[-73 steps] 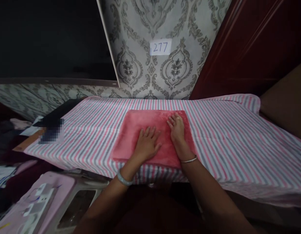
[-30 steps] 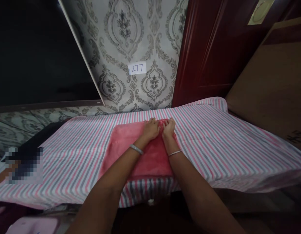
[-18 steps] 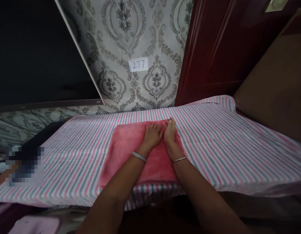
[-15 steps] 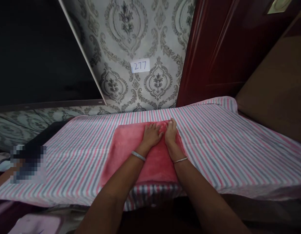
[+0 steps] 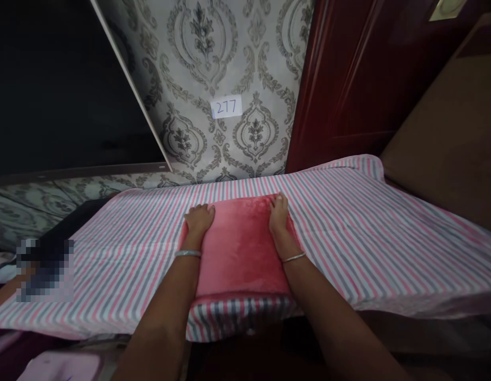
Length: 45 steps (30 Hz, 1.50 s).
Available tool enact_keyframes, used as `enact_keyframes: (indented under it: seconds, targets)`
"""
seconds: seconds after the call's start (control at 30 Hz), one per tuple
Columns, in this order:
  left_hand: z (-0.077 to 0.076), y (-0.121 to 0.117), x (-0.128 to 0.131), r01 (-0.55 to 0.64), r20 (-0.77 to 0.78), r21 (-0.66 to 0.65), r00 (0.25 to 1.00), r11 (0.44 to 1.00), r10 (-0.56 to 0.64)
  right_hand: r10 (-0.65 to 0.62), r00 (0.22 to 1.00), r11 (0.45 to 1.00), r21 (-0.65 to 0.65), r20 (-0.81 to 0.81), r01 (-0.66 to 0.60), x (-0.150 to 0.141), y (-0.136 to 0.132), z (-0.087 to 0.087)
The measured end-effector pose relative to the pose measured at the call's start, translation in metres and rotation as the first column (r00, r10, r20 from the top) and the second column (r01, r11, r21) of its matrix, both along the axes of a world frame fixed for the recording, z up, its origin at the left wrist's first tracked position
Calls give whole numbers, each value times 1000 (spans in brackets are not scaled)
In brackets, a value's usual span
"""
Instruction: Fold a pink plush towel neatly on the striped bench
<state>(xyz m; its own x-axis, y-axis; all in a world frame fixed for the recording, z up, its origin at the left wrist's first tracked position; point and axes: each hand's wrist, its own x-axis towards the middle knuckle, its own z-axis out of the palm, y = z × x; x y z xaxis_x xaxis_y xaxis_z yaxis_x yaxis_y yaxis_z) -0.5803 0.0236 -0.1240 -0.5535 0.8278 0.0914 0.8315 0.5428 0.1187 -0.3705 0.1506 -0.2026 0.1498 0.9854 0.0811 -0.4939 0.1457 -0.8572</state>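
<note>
A folded pink plush cloth (image 5: pixel 241 248), perhaps a blanket, lies flat near the front edge of the striped cover. My left hand (image 5: pixel 199 218) rests on its far left corner, palm down, with the fingers stretched out and the thumb apart. On the far right corner lies my right hand (image 5: pixel 279 212), its fingers slightly bent over the plush and its palm hidden. The nap looks lighter on the left half and darker red on the right. Each wrist wears a bangle.
A pink, white and grey striped cover (image 5: pixel 348 233) spreads over the table. Behind stand a patterned wall with a "277" label (image 5: pixel 226 107), a dark screen (image 5: pixel 66 95) and a red door (image 5: pixel 348 79). Another person's arm (image 5: pixel 7 291) is at far left. A pink object (image 5: pixel 60 366) lies low left.
My left hand has moved left across the cloth, from near the right hand to the far left corner. The right hand stays in place. The cloth's left side appears drawn inward.
</note>
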Motion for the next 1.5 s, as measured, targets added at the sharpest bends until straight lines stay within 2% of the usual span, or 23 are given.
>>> enact_keyframes:
  seconds: [0.13, 0.33, 0.43, 0.53, 0.6, 0.7, 0.87, 1.0, 1.13, 1.33, 1.4, 1.5]
  targets:
    - [1, 3, 2, -2, 20, -10, 1000, 1000, 2, -68, 991, 995, -82, -116, 59, -2, -2, 6]
    - [14, 11, 4, -15, -12, -24, 1000, 1000, 15, -49, 985, 998, -32, -168, 45, -2, -6, 5]
    - [25, 24, 25, 152, -33, 19, 988, 988, -151, -51, 983, 999, -24, -179, 47, -3, -6, 5]
    - [29, 46, 61, 385, -27, 17, 923, 923, -385, -64, 979, 997, -48, -196, 55, -4, -5, 8]
    - [26, 61, 86, 496, -20, -4, 868, 868, -496, -66, 975, 996, -66, -214, 53, -4, -4, 10]
    - [11, 75, 115, 598, -26, -23, 801, 801, -598, -56, 976, 996, -83, -212, 39, -4, -5, 12]
    - [-13, 75, 127, 623, -76, 0, 780, 782, -621, -71, 981, 994, -94, -181, 55, -6, -4, 11]
    - [-11, 73, 110, 596, -69, -4, 801, 803, -595, -80, 987, 995, -69, -137, 71, -6, -5, 10]
    - [1, 64, 68, 507, -27, -21, 861, 862, -507, -70, 988, 996, -68, -139, 61, -4, -6, 10]
    - [10, 15, -13, 290, 31, -22, 957, 957, -290, -60, 988, 997, -54, -140, 52, -1, -8, 10]
    - [8, 1, -30, 230, 44, -16, 972, 973, -229, -59, 990, 998, -45, -126, 54, 0, -7, 9]
    - [2, -7, -40, 169, 70, -20, 983, 985, -168, -72, 992, 997, -38, -104, 69, 1, -4, 7]
